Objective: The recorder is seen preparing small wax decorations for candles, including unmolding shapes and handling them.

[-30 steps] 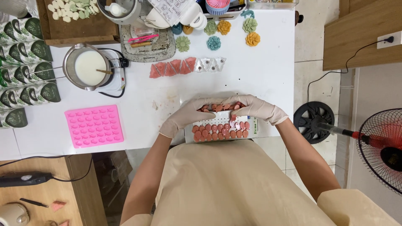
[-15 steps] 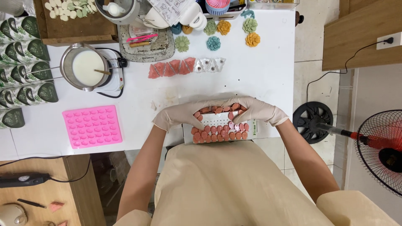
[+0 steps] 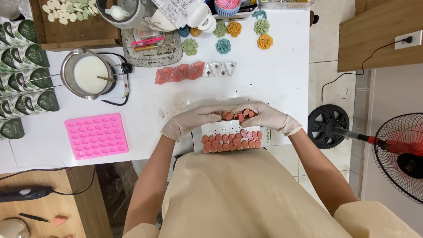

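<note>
Both gloved hands meet over the near edge of the white surface [image 3: 273, 83], just in front of the person's apron. The left hand [image 3: 194, 121] and the right hand [image 3: 269, 118] curl inward toward each other, and between their fingertips sits a small heap of pink pieces [image 3: 235, 115]. Each grip is partly closed, fingers bent around the heap from its own side; the pieces look cupped and gathered rather than pinched, and how many each hand actually holds cannot be told.

Directly below the hands, nearer the body, lies a white tray [image 3: 229, 128] with its long axis running left to right. Rows of the same pink pieces [image 3: 231, 143] fill its near half, while the strip next to the hands is mostly bare, with a few pieces toward its right end. So the heap lies just beyond the tray's far edge, touching or nearly touching it, and both hands are about equally near the tray.

Further out on the surface, to the left, lies a pink mould [image 3: 96, 135]; beyond it stands a pot of white liquid [image 3: 88, 74] on a small hotplate. A row of pink and clear wedge moulds [image 3: 194, 71] lies beyond the hands, with coloured flower shapes [image 3: 233, 36] farther back.
</note>
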